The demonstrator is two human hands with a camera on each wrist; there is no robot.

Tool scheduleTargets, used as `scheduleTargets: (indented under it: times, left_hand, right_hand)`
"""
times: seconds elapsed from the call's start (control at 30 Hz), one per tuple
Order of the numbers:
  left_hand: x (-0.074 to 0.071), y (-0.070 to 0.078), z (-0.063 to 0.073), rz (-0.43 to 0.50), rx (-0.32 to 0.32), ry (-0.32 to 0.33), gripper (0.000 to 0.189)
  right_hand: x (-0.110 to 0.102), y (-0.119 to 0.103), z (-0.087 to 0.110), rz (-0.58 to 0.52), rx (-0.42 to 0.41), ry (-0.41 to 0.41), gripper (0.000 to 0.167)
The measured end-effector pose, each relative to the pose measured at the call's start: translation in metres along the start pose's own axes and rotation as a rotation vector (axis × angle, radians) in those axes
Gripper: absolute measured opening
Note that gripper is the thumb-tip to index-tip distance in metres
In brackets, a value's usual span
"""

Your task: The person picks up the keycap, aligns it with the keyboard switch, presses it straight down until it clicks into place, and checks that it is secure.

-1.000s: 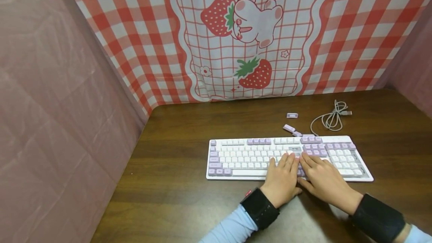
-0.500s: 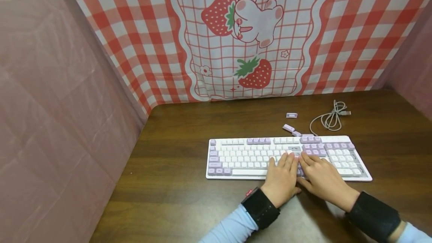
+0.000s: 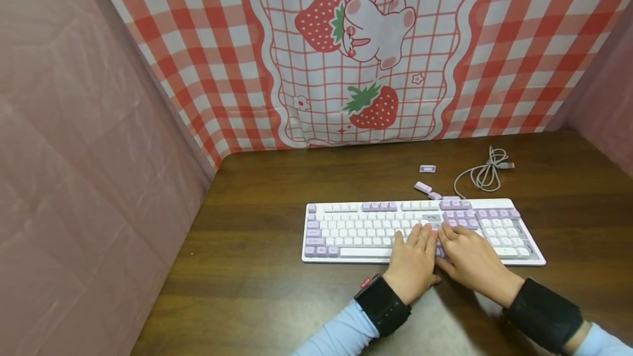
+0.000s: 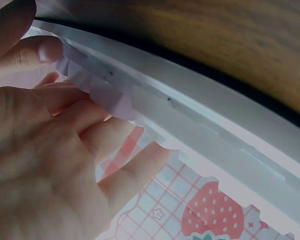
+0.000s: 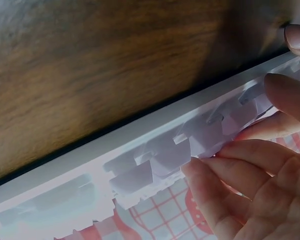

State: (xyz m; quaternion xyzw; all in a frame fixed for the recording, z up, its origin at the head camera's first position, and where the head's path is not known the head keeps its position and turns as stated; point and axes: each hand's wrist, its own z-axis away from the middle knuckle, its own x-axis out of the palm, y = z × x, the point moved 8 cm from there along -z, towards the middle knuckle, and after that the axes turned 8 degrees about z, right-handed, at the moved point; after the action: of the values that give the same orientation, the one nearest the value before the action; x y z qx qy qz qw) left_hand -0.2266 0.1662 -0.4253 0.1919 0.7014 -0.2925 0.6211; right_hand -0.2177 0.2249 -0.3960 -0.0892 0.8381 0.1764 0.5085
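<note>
A white and lilac keyboard (image 3: 366,233) lies flat on the wooden table. My left hand (image 3: 412,267) rests on its keys right of the middle, fingers extended away from me and thumb at the front edge. Beside it my right hand (image 3: 473,260) lies on the keys too, its index finger close to the left hand's fingers. In the left wrist view, straight fingers (image 4: 140,172) reach over the lilac keys (image 4: 107,97). The right wrist view has fingertips against more lilac keys (image 5: 172,157). Bare grey patches without keycaps show near the fingertips and at the right end.
Behind the keyboard lie loose lilac keycaps: one keycap (image 3: 427,169) farther back, a long keycap (image 3: 422,187) and a small keycap (image 3: 434,196) closer in. A coiled grey USB cable (image 3: 487,172) sits at the back right. A red checked cloth (image 3: 227,70) hangs behind the table (image 3: 247,295).
Both hands stay on the same keys. My right wrist has shifted slightly left; the keyboard and keycaps look the same apart from a tiny shift of the view.
</note>
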Motion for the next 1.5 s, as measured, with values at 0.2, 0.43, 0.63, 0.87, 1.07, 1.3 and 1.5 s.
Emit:
scheduleTargets:
  times: [0.2,0.43,0.63,0.87,1.07,1.3,1.5]
  left_hand:
    - [-0.001,-0.001,0.001,-0.009,0.0,0.013,0.087]
    - [-0.001,-0.003,0.001,-0.008,-0.02,0.023,0.082]
    - [-0.001,-0.004,0.0,0.006,-0.021,0.011,0.081]
    - [-0.001,-0.003,0.0,0.002,-0.019,0.009,0.079]
    - [-0.001,-0.001,-0.001,-0.007,-0.021,0.002,0.077]
    - [0.0,0.0,-0.001,-0.013,-0.023,-0.011,0.077]
    - [-0.001,0.0,-0.001,-0.014,-0.022,-0.007,0.076]
  right_hand:
    - [0.0,0.0,-0.003,0.003,0.01,-0.022,0.048]
    - [0.0,-0.001,-0.007,0.001,0.006,-0.034,0.046]
    - [0.0,-0.002,-0.01,0.003,-0.003,-0.034,0.043]
    - [0.0,-0.002,-0.011,0.003,-0.009,-0.044,0.035]
    - [-0.001,-0.001,-0.012,0.002,-0.01,-0.049,0.031]
    - [-0.001,0.0,-0.011,0.004,-0.016,-0.044,0.027]
    - [-0.001,0.0,-0.013,0.013,-0.027,-0.051,0.027]
